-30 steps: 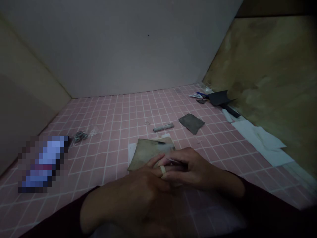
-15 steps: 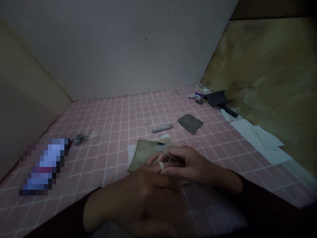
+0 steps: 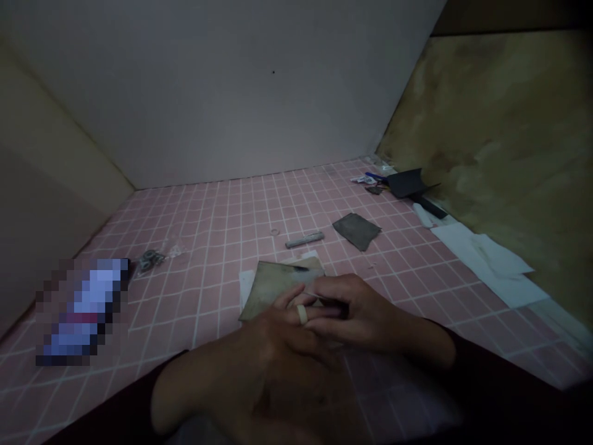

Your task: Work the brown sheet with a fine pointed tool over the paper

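My left hand point(image 3: 273, 340) is low in the middle, its fingers stretched to the right and partly apart. A pale cream ring point(image 3: 302, 314) sits around one of its fingers. My right hand point(image 3: 356, 312) closes over that finger's far end, its thumb close to the ring. A thin edge shows between the right fingers; what it belongs to is hidden. Beyond both hands lies a greyish-beige sheet point(image 3: 275, 284) with a dark smudge at its upper right, over white paper point(image 3: 246, 287).
A grey tube-like piece point(image 3: 304, 240), a thin ring point(image 3: 275, 232) and dark grey sheets point(image 3: 356, 231) lie farther back. At left are a blurred-out phone point(image 3: 88, 309) and a bag of metal parts point(image 3: 151, 261). A black dustpan point(image 3: 407, 184) and white sheets point(image 3: 491, 262) line the right wall.
The right fingers have shifted slightly over the left finger, and the thin dark edge between them shows less. My left hand stays nearly in place.
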A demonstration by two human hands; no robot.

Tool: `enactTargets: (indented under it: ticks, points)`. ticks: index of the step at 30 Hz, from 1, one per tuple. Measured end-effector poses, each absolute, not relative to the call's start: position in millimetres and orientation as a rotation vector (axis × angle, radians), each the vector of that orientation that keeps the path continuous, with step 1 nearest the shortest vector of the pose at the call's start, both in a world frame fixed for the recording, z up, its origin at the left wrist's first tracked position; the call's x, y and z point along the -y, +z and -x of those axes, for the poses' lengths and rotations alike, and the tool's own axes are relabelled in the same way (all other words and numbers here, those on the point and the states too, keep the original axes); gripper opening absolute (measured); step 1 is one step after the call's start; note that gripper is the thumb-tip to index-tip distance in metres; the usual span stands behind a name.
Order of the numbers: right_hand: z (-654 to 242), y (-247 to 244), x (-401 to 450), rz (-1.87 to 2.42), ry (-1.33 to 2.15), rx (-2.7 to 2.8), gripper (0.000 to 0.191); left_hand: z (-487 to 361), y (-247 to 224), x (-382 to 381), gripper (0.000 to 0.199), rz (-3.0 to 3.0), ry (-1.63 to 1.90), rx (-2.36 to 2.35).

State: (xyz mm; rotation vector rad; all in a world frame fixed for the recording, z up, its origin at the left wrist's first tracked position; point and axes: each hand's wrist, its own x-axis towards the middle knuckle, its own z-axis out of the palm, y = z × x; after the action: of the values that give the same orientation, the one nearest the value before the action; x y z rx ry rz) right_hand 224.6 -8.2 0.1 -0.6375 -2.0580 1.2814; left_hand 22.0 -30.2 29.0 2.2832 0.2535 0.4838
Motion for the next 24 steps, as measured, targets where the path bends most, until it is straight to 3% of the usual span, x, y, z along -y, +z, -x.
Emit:
enactTargets:
  ticks: [11, 17, 24]
  points:
    - [-229, -1, 5, 0.743, 1.391, 2.057, 0.012, -22, 34, 30, 0.028, -2.319, 0.351, -0.306]
    - [-226, 4, 4, 0.712, 1.668, 1.897, 0.018, -18, 34, 29, 0.025, -2.39, 0.382, -0.363]
    - [-219, -7, 10, 0.795, 1.779, 1.742, 0.01, -18, 22, 32, 0.026, -2.433, 0.405, -0.41]
